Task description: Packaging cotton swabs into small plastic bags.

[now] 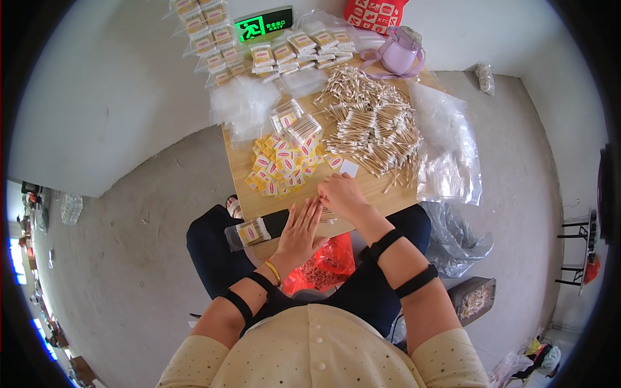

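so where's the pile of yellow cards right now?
In the head view, the yellow cards lie on the table's left half, left of the loose cotton swabs, beyond the left hand.

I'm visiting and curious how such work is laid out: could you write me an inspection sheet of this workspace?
Surface: wooden table, much of it covered.
Job's things: loose cotton swabs heaped at right; yellow-and-white cards scattered at left; bagged swabs at the near left edge; more swab packs at the back.
Clutter: clear plastic bags at both sides; purple container and red bag at the back.
Hands: left hand flat, fingers straight, by a black strip; right hand curled beside it, grip hidden.
Cables: possibly a thin dark cord; too small to tell.
Surroundings: grey floor, white walls; dark tub of pale bits at right.
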Action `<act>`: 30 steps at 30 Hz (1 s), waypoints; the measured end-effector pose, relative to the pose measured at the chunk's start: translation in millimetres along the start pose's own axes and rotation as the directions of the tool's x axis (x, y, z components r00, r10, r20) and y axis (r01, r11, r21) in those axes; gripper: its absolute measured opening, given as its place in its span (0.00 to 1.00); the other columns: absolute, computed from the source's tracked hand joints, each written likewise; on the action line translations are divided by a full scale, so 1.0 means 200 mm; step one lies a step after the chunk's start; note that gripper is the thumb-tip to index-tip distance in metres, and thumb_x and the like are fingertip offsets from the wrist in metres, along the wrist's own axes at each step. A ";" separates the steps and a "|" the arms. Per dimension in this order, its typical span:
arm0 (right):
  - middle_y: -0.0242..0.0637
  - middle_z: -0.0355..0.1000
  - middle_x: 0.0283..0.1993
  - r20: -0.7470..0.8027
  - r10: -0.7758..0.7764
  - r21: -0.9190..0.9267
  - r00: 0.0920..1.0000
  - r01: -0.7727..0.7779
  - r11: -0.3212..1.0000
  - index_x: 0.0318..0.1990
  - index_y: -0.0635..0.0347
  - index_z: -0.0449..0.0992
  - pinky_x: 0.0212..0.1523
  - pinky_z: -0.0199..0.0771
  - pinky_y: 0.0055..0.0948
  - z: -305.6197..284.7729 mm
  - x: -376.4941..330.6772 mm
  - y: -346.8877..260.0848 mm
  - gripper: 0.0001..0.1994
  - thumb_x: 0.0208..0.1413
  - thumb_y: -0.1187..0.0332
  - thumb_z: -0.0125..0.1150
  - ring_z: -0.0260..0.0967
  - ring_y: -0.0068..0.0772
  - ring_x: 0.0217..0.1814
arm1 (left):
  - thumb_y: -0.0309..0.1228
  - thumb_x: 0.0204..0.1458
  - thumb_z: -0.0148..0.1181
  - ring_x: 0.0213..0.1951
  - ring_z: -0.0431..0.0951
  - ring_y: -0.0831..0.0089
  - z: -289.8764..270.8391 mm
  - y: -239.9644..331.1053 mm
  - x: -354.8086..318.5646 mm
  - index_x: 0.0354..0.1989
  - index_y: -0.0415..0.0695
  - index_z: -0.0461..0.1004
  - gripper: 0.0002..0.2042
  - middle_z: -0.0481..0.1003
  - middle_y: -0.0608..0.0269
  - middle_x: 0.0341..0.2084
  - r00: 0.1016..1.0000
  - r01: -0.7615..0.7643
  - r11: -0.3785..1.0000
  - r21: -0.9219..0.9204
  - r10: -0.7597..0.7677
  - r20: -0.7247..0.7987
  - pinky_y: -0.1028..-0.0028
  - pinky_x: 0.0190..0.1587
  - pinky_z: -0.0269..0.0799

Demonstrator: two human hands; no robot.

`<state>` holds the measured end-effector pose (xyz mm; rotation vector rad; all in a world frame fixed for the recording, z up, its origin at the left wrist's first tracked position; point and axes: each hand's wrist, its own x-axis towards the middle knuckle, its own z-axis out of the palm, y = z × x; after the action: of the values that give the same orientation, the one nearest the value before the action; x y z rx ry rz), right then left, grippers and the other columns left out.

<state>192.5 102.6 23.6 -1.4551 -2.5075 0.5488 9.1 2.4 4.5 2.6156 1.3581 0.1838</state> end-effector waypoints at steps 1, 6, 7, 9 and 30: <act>0.32 0.76 0.38 0.073 -0.059 -0.150 0.996 0.069 0.986 0.32 0.51 0.80 0.52 0.70 0.38 0.00 0.01 0.00 0.03 0.49 0.67 0.65 0.74 0.37 0.50 | 0.55 0.62 0.50 0.78 0.44 0.59 0.01 0.00 0.00 0.76 0.35 0.45 0.44 0.48 0.50 0.76 1.000 0.001 1.000 0.000 -0.001 -0.002 0.50 0.77 0.34; 0.31 0.76 0.39 0.085 -0.178 -0.339 0.980 0.197 0.920 0.33 0.51 0.80 0.53 0.70 0.37 0.01 0.05 0.02 0.03 0.51 0.69 0.62 0.74 0.35 0.50 | 0.57 0.62 0.49 0.78 0.44 0.59 0.01 0.00 0.00 0.76 0.35 0.46 0.44 0.48 0.51 0.76 1.000 -0.001 1.000 0.020 0.001 -0.002 0.50 0.78 0.31; 0.30 0.76 0.39 0.101 -0.187 -0.333 0.977 0.210 0.919 0.33 0.50 0.79 0.54 0.69 0.38 0.01 0.05 0.02 0.03 0.52 0.70 0.60 0.73 0.35 0.51 | 0.57 0.62 0.49 0.78 0.44 0.59 0.01 -0.01 0.00 0.76 0.35 0.46 0.44 0.48 0.51 0.76 1.000 0.000 1.000 0.020 0.000 -0.003 0.50 0.78 0.31; 0.31 0.75 0.39 0.108 -0.195 -0.277 0.975 0.218 0.936 0.33 0.51 0.79 0.53 0.70 0.38 0.00 0.06 0.03 0.03 0.52 0.70 0.60 0.73 0.36 0.51 | 0.58 0.61 0.49 0.78 0.44 0.59 0.00 -0.01 0.00 0.76 0.35 0.47 0.45 0.49 0.51 0.76 0.999 0.017 1.000 -0.001 -0.017 0.034 0.49 0.77 0.30; 0.42 0.61 0.69 -0.184 0.128 0.141 0.975 -0.102 0.985 0.68 0.57 0.62 0.73 0.54 0.49 0.02 -0.44 -0.02 0.35 0.54 0.60 0.66 0.55 0.48 0.73 | 0.59 0.61 0.50 0.78 0.43 0.60 -0.02 -0.07 0.10 0.75 0.35 0.48 0.45 0.48 0.50 0.76 1.000 0.008 0.994 0.113 -0.008 -0.002 0.49 0.77 0.30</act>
<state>232.7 23.5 22.4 -1.5324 -2.2082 0.5513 8.8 27.7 5.0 2.7014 1.4190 0.1100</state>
